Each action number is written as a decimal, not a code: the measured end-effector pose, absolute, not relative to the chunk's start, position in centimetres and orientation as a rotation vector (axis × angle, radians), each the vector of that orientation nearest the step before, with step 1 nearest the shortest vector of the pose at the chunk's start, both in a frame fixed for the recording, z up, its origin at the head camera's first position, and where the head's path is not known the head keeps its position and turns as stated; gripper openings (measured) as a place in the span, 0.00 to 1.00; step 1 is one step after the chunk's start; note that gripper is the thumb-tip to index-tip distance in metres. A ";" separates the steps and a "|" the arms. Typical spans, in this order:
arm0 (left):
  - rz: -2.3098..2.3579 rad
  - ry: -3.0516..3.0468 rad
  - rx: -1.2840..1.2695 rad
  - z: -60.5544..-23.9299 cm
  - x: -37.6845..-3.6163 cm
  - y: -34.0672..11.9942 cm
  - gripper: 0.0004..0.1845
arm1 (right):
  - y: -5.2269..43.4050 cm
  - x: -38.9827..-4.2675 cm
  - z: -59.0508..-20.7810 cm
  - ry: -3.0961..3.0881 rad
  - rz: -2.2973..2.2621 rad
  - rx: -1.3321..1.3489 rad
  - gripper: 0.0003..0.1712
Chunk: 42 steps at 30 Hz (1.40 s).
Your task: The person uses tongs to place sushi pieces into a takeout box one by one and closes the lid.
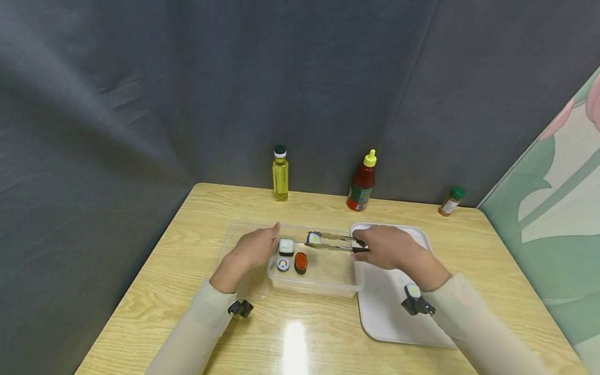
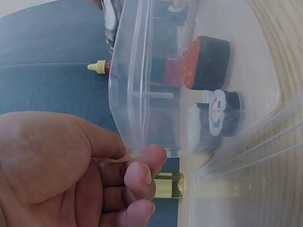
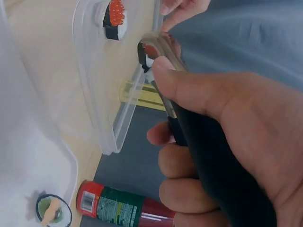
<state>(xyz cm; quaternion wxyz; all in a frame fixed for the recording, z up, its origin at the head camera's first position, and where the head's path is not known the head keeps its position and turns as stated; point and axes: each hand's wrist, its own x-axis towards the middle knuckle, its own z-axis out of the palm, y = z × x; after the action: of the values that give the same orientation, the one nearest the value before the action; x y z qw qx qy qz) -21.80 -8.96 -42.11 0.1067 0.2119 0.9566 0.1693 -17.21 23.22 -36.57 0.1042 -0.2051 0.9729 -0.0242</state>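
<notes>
**Sushi piece in the tongs, by the box wall**

My right grip [image 1: 386, 245] clasps the tongs [image 1: 335, 237]; their tips, left of it, pinch a sushi piece [image 1: 313, 238] near the clear box's [image 1: 314, 286] far wall. It looks light, possibly slick — I'd squeeze gently across its sides. My left grip [image 1: 253, 247] pinches the box's rim. Between the grips, the box holds a roe-topped piece [image 1: 301, 262], a white-topped piece [image 1: 286, 247] and a round roll [image 1: 283, 264].

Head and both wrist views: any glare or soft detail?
Head: bright glare on the wooden table, near the bottom edge; left wrist: pale reflections streak the clear plastic container; right wrist: small print on the red sauce bottle looks soft.
</notes>
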 end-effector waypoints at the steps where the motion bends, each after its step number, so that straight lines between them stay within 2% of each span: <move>1: 0.498 2.816 0.621 -42.1 -21.8 -9.0 0.29 | 23.0 -17.4 -36.7 2.863 -0.062 -0.596 0.19; 8: 0.470 2.829 0.618 -41.9 -21.7 -9.0 0.29 | 21.4 -18.3 -37.3 2.812 0.017 -0.527 0.16; 27: 0.529 2.790 0.601 -42.4 -21.1 -9.3 0.30 | 19.2 -18.9 -39.7 2.770 0.151 -0.507 0.24; 35: 0.509 2.782 0.634 -42.4 -21.1 -8.9 0.30 | 20.9 -17.3 -38.8 2.840 0.071 -0.577 0.19; 42: 0.483 2.803 0.596 -42.3 -21.1 -9.1 0.30 | 23.9 -15.6 -37.1 2.859 -0.131 -0.577 0.21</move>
<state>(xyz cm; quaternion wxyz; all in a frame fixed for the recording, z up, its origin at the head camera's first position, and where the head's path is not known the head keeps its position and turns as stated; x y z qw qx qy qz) -21.11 -9.08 -42.29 0.1174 0.2036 0.9579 0.1652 -15.60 23.88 -37.07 0.1107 -0.1964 0.9732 -0.0447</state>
